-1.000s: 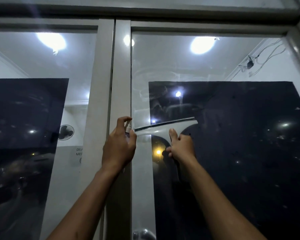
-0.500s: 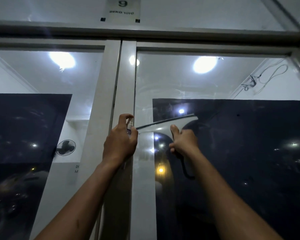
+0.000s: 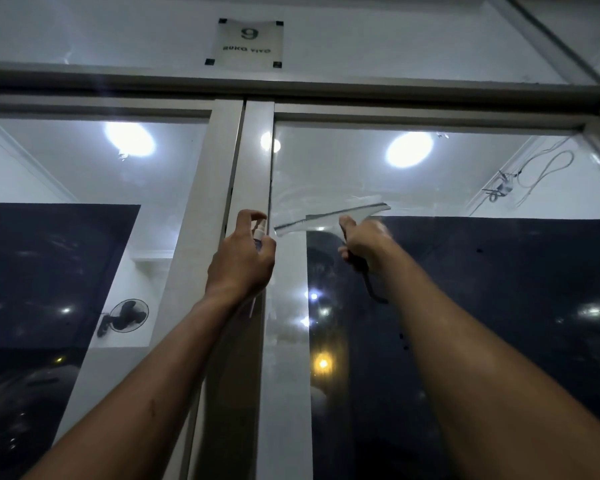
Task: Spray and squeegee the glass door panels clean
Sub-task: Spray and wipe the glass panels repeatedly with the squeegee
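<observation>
Reaching up with both arms, I have my right hand (image 3: 364,242) wrapped around the dark handle of the squeegee (image 3: 333,219), thumb pointing up along the neck, fingers curled tight beneath it. Its pale blade lies flat against the right glass panel (image 3: 413,271), slanted so that the right end sits higher than the left, and it crosses the line where a dark sheet behind the glass meets the brighter part above. A faint smeared streak shows on the glass just above the blade. My left hand (image 3: 241,261) grips a small spray bottle (image 3: 260,232), fingers closed around its body and forefinger hooked over the white nozzle; most of the bottle is hidden behind my hand. That hand is in front of the white centre stiles (image 3: 253,157) where the two doors meet, just left of the blade's lower tip but not touching it. The left glass panel (image 3: 84,188) shows another dark sheet, a wall fan (image 3: 123,317) behind it, and a round ceiling light (image 3: 129,138). Over the right panel a second ceiling light (image 3: 409,149) glows, with loose cables (image 3: 534,174) near the upper corner. Above the door frame a small sign (image 3: 249,43) carries a mirrored numeral.
</observation>
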{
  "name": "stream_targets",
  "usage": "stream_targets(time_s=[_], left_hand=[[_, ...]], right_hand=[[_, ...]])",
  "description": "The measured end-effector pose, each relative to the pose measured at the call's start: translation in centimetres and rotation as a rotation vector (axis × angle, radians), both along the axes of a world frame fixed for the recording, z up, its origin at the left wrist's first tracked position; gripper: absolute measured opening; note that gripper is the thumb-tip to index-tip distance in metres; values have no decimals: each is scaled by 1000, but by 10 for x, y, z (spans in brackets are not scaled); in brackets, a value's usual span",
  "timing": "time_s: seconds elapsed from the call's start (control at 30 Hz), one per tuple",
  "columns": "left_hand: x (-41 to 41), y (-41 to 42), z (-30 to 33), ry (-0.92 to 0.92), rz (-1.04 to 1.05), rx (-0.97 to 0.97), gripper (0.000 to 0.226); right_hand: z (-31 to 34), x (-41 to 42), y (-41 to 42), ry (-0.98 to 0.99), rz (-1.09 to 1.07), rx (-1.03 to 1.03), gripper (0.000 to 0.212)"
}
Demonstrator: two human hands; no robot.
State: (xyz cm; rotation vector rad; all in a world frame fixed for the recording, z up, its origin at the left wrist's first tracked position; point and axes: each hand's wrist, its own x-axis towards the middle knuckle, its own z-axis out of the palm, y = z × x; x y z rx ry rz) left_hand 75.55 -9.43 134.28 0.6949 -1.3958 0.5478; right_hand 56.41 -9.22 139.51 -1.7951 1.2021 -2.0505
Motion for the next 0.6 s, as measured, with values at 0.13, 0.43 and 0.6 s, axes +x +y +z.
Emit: stream_targets(time_s=[0.13, 0.43, 0.6], left_hand=[[-4, 3, 3, -12, 1, -3, 34], [-19, 0, 19, -30, 39, -25, 33], [-14, 4, 25, -21, 54, -21, 33]], right_hand=[[-67, -17, 4, 3, 25, 22, 43], [38, 5, -4, -78, 14, -55, 41], [49, 3, -1, -57, 14, -71, 36]])
